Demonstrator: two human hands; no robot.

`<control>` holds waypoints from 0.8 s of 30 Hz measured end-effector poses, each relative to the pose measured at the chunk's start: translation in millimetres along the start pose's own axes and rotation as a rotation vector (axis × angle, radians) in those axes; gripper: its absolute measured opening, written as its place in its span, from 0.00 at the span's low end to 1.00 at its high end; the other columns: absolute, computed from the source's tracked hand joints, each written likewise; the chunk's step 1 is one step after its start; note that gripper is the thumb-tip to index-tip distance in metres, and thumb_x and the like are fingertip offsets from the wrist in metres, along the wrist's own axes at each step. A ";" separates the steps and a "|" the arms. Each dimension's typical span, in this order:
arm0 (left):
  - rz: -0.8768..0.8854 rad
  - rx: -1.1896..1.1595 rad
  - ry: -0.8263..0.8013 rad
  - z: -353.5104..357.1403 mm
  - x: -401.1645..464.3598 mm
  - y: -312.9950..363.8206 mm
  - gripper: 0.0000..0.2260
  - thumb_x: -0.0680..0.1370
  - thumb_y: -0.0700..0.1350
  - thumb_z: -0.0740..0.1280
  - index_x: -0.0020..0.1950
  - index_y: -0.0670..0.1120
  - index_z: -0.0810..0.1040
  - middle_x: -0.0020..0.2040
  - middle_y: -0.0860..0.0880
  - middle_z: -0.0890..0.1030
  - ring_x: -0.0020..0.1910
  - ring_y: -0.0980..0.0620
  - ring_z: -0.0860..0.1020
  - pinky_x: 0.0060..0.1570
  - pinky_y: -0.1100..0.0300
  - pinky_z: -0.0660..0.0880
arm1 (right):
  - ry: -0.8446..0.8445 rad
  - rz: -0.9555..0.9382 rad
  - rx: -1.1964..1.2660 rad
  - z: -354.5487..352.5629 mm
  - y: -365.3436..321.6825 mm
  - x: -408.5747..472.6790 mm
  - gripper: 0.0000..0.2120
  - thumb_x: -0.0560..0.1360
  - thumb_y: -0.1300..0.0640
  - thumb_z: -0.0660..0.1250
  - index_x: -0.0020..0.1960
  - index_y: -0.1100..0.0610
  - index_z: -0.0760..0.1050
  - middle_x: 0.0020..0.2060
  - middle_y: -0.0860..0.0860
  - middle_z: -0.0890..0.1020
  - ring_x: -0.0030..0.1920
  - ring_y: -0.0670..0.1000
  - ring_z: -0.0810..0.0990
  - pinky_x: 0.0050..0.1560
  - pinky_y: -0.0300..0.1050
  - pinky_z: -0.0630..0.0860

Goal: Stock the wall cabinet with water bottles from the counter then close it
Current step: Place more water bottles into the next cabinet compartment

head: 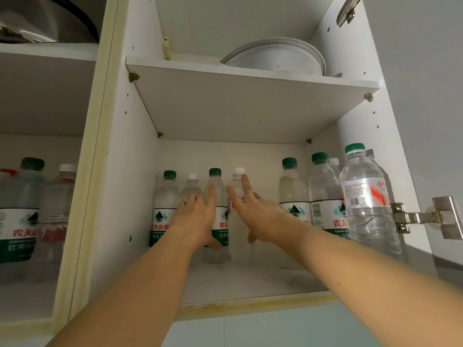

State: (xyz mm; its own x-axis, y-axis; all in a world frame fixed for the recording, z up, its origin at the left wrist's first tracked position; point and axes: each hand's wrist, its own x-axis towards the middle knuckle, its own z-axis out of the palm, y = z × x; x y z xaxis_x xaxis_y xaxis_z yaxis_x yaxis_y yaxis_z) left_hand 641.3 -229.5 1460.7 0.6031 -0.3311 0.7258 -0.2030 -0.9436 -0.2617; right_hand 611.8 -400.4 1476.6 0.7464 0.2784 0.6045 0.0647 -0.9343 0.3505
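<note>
The wall cabinet [250, 281] stands open, with water bottles along its lower shelf. My left hand [198, 219] lies flat, fingers straight, against a green-capped bottle [215, 181] in the back row. Fingers spread, my right hand [258, 216] touches a white-capped bottle [238, 181] beside it. Neither hand is wrapped around a bottle. Two more bottles stand further left, one green-capped [165, 196]. On the right are other green-capped bottles [292, 186] and a clear bottle with a red and white label [365, 196] at the front edge.
A white round dish [275, 56] sits on the upper shelf. The left compartment holds more bottles [22, 221], with a dark pot [45, 18] above. A metal door hinge [413, 217] juts out on the right side panel. Bare shelf floor shows in front of the middle bottles.
</note>
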 end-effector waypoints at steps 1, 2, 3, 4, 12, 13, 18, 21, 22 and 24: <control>0.015 0.038 0.007 0.1 0.8 0.0 0.66 0.62 0.68 0.78 0.80 0.42 0.37 0.74 0.39 0.65 0.73 0.40 0.65 0.69 0.46 0.68 | 0.003 0.005 -0.010 0.0 -1.3 1.6 0.67 0.66 0.55 0.83 0.81 0.51 0.32 0.77 0.63 0.29 0.76 0.66 0.63 0.60 0.64 0.79; 0.032 0.082 0.017 0.2 2.1 -0.1 0.66 0.63 0.69 0.76 0.80 0.41 0.37 0.74 0.38 0.65 0.73 0.39 0.64 0.70 0.47 0.67 | 0.005 0.010 -0.017 0.5 -2.0 3.1 0.66 0.66 0.55 0.82 0.81 0.52 0.32 0.77 0.64 0.29 0.77 0.66 0.62 0.61 0.64 0.78; 0.049 0.130 0.025 0.5 2.9 -0.9 0.65 0.64 0.71 0.75 0.80 0.40 0.37 0.74 0.38 0.65 0.73 0.39 0.64 0.71 0.47 0.66 | 0.005 0.013 -0.020 1.4 -2.6 4.4 0.66 0.66 0.54 0.82 0.81 0.53 0.32 0.78 0.64 0.30 0.77 0.66 0.61 0.63 0.64 0.77; 0.064 0.179 0.030 1.1 3.8 -2.2 0.64 0.64 0.72 0.73 0.80 0.40 0.38 0.74 0.38 0.65 0.73 0.39 0.64 0.73 0.46 0.64 | 0.007 0.013 -0.020 2.9 -3.4 5.9 0.66 0.67 0.54 0.82 0.81 0.54 0.32 0.78 0.64 0.30 0.78 0.66 0.60 0.65 0.64 0.76; 0.091 0.348 0.096 14.4 19.2 -13.3 0.63 0.63 0.81 0.62 0.81 0.42 0.40 0.80 0.40 0.51 0.78 0.36 0.52 0.76 0.38 0.51 | 0.087 -0.005 -0.061 22.3 -5.5 9.0 0.58 0.71 0.55 0.79 0.81 0.65 0.37 0.79 0.66 0.37 0.79 0.64 0.58 0.71 0.56 0.70; 0.087 0.345 0.082 17.6 20.7 -14.7 0.63 0.64 0.81 0.61 0.81 0.42 0.38 0.81 0.40 0.48 0.79 0.35 0.48 0.77 0.37 0.48 | 0.111 -0.019 -0.083 23.6 -5.8 7.6 0.55 0.72 0.56 0.77 0.80 0.66 0.39 0.80 0.67 0.39 0.79 0.64 0.58 0.71 0.55 0.70; 0.050 0.335 -0.002 24.6 25.5 -18.0 0.63 0.65 0.82 0.58 0.80 0.44 0.30 0.82 0.38 0.40 0.80 0.35 0.40 0.77 0.36 0.41 | 0.136 -0.015 -0.118 26.7 -7.9 4.6 0.48 0.75 0.57 0.75 0.80 0.68 0.45 0.79 0.68 0.42 0.77 0.65 0.61 0.67 0.57 0.74; 0.041 0.329 -0.008 23.7 26.8 -17.7 0.63 0.65 0.81 0.58 0.80 0.44 0.29 0.82 0.38 0.42 0.80 0.35 0.41 0.77 0.35 0.42 | 0.121 0.012 -0.109 28.8 -7.3 7.2 0.47 0.76 0.56 0.74 0.80 0.67 0.45 0.80 0.67 0.41 0.78 0.65 0.58 0.71 0.59 0.71; 0.039 0.326 -0.009 23.7 26.5 -17.3 0.63 0.65 0.81 0.59 0.79 0.44 0.30 0.82 0.38 0.42 0.80 0.35 0.41 0.77 0.35 0.43 | 0.123 0.019 -0.112 29.8 -7.0 8.2 0.47 0.76 0.55 0.73 0.80 0.67 0.45 0.80 0.66 0.40 0.79 0.65 0.56 0.73 0.59 0.68; 0.038 0.321 -0.015 23.8 24.1 -15.6 0.62 0.66 0.80 0.60 0.79 0.44 0.30 0.82 0.38 0.43 0.80 0.35 0.41 0.77 0.35 0.44 | 0.113 0.027 -0.122 30.2 -7.1 9.4 0.48 0.77 0.54 0.72 0.81 0.67 0.42 0.80 0.66 0.40 0.81 0.64 0.48 0.78 0.59 0.61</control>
State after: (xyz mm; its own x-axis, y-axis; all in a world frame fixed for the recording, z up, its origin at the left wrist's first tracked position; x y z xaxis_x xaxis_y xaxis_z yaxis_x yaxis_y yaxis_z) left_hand 677.3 -222.5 1467.1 0.6112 -0.3634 0.7031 0.0266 -0.8785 -0.4771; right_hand 638.3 -397.9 1458.1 0.6668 0.2831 0.6894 -0.0408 -0.9098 0.4130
